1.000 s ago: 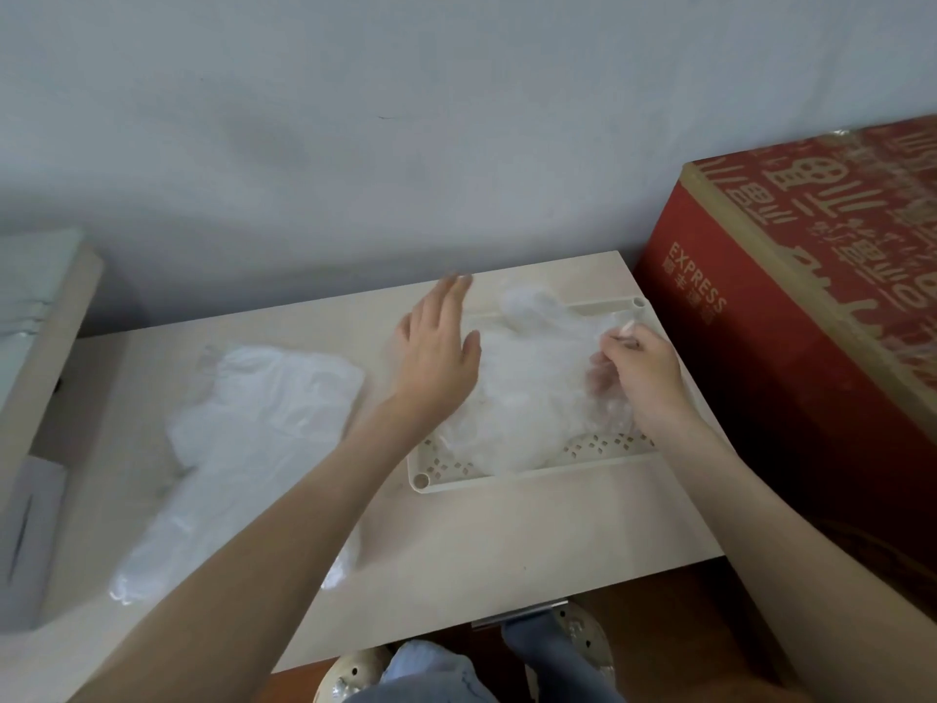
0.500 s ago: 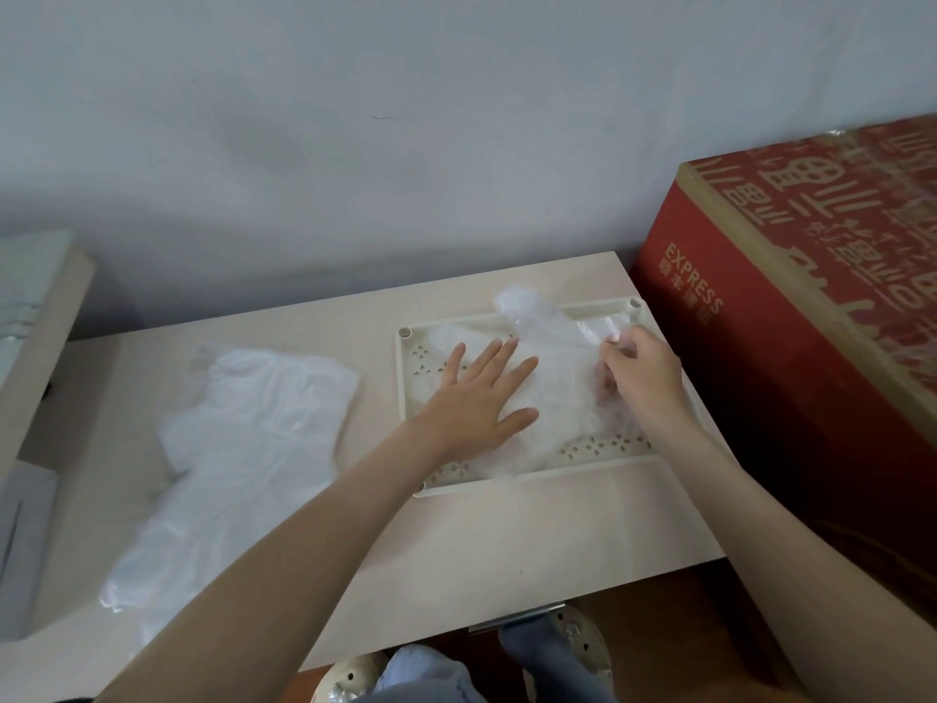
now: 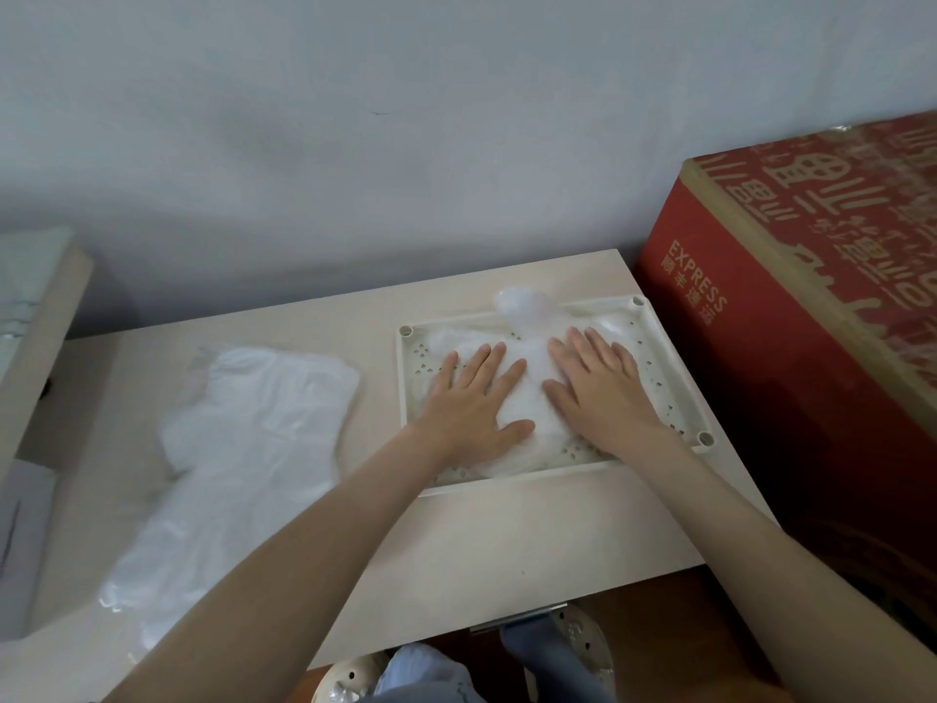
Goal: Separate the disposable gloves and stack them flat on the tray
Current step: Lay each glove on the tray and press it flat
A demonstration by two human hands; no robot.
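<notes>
A cream perforated tray (image 3: 679,378) sits on the right half of the light wooden table. Thin clear gloves (image 3: 527,393) lie piled in it, with one puffed end (image 3: 522,304) poking over the far rim. My left hand (image 3: 471,403) lies flat on the left part of the pile, fingers straight and spread. My right hand (image 3: 598,388) presses flat on the right part beside it. A loose heap of more clear gloves (image 3: 243,459) is spread over the table's left side.
A large red cardboard box (image 3: 811,322) stands tight against the table's right edge. A grey wall rises behind. At the far left are a wooden shelf edge (image 3: 45,337) and white paper (image 3: 20,540). My feet show below the table's front edge.
My left hand came down from hovering and flattened on the gloves in the tray. My right hand let go of its pinch on the plastic and now lies flat beside it.
</notes>
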